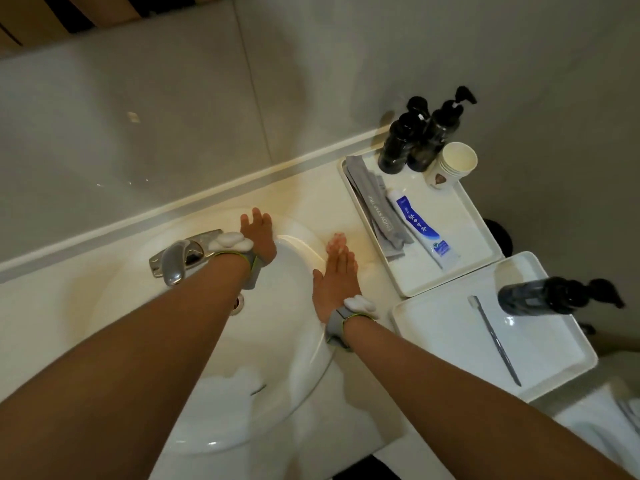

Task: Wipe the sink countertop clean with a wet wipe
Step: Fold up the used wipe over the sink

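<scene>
My right hand point(335, 271) lies flat, fingers together, pressing a pale wad that I take to be the wet wipe point(337, 241) under my fingertips against the countertop point(311, 202); it shows only at the tips, between the sink point(298, 341) rim and the nearer tray point(415, 292). My left hand point(259, 237) rests spread and empty on the far rim beside the faucet point(180, 258). The wipe should be light, limp and slick, likely to bunch or slide out, so I would keep it pinned under flat fingers rather than pinch an edge. It lies directly beneath my grip, just beside the tray holding the toothpaste point(420, 228).
</scene>
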Available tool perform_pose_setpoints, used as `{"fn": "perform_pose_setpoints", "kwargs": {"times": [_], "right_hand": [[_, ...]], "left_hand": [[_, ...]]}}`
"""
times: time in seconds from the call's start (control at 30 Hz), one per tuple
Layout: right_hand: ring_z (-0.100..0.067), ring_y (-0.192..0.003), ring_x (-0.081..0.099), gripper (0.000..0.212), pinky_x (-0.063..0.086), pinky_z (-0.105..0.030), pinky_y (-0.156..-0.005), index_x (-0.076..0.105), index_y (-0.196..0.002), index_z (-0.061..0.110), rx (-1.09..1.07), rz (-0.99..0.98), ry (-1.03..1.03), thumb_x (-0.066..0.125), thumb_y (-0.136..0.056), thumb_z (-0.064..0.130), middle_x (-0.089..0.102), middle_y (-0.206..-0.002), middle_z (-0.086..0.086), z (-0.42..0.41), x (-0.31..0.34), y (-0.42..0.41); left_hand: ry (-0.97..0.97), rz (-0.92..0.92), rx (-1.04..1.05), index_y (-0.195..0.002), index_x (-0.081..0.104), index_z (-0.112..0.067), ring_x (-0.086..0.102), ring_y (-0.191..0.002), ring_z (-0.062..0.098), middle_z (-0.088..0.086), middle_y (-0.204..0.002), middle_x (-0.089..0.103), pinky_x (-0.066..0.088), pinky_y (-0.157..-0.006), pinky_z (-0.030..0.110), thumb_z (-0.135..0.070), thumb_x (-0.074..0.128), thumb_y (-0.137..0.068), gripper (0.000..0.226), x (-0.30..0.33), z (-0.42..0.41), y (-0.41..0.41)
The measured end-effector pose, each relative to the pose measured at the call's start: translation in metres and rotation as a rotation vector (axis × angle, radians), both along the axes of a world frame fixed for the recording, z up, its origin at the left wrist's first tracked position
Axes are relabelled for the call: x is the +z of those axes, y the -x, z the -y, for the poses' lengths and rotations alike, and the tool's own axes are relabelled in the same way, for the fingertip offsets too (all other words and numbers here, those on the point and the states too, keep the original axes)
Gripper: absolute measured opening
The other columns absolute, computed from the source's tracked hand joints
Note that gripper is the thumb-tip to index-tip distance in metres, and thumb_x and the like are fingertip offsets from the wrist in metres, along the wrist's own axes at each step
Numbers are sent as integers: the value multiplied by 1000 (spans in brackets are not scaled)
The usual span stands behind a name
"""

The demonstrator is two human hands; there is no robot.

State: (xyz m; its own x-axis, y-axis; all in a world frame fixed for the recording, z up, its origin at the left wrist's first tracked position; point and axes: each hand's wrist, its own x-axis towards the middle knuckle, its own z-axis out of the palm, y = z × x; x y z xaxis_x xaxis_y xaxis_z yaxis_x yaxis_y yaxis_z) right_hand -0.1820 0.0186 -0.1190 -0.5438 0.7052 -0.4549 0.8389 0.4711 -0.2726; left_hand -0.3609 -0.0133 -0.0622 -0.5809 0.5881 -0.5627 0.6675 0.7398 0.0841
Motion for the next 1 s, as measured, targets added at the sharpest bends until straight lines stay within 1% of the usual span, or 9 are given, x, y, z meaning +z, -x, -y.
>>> {"fn": "perform_pose_setpoints", "kwargs": {"times": [0.13,0.23,0.33,0.43,0.57,0.67,0.77,0.83,1.0], "right_hand": [[-29,-158,3,67,9,-37,-129,-5,-160,2,-28,-56,7,33,-107,18,-7,-170,-15,16,14,-25],[-30,-150,27,66,32,-36,-120,3,-161,6,-78,-27,12,38,-106,19,10,-169,-15,34,19,-42],[-30,-130,49,52,44,-36,-104,30,-153,9,-125,-68,9,43,-103,17,45,-149,-15,44,21,-55],[-31,-116,61,27,48,-35,-93,56,-125,8,-304,-198,119,47,-102,18,62,-126,-13,43,26,-67],[-25,-72,68,19,54,-33,-63,63,-89,15,-658,-483,582,55,-100,28,70,-83,-6,49,50,-73],[-11,-40,41,23,27,-24,-45,56,-76,18,-844,-704,1178,54,-98,21,46,-55,1,59,76,-70],[-21,-68,64,27,54,-35,-77,74,-89,15,-853,-730,1258,55,-93,33,74,-86,-11,81,87,-71],[-26,-98,72,44,58,-48,-96,73,-107,12,-861,-739,1272,47,-100,47,77,-112,-13,99,94,-70],[-28,-87,71,43,65,-43,-79,69,-110,2,-651,-732,1037,69,-93,41,66,-84,-21,141,119,-58]], "left_hand": [[-49,62,6,-160,7,-7,7,-155,33,19,-167,1,21,-123,42,-17,43,-101,69,5,19,-38],[-172,96,19,-160,12,-11,15,-155,23,13,-167,10,23,-122,35,-19,41,-103,64,11,39,-79],[-332,141,66,-158,26,-15,28,-151,20,7,-164,28,20,-122,30,-22,42,-104,56,14,59,-113],[-444,232,164,-149,45,-15,52,-134,24,9,-147,53,35,-114,31,-19,49,-101,48,18,82,-133],[-511,362,402,-135,59,-21,66,-112,22,4,-120,70,46,-96,24,-21,55,-97,38,29,112,-144],[-542,467,510,-133,61,-21,69,-108,23,6,-111,73,51,-100,37,-29,58,-96,38,38,134,-148],[-618,604,600,-128,64,-24,69,-105,24,6,-109,73,55,-98,46,-38,61,-94,37,50,155,-154],[-672,631,623,-119,69,-30,72,-98,18,0,-104,75,58,-92,42,-47,62,-91,34,58,170,-158],[-746,543,700,-111,68,-27,72,-83,8,1,-96,76,55,-66,13,-36,65,-91,23,72,205,-156]]}}
